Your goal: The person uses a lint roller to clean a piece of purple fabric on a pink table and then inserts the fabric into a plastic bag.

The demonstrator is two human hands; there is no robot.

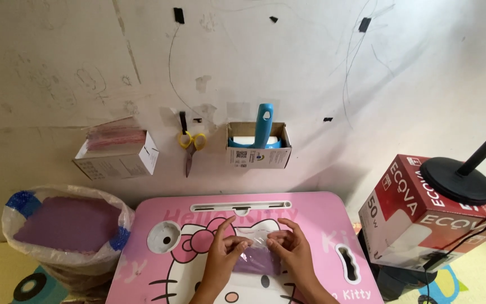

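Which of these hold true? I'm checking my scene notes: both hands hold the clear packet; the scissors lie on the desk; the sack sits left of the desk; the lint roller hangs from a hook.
1. Both hands, left hand and right hand, hold the clear packet: true.
2. Scissors lie on the pink desk: false, they hang on the wall.
3. Sack sits left of the desk: true.
4. Blue-handled lint roller hangs from a hook: false, it stands in a wall-mounted box.
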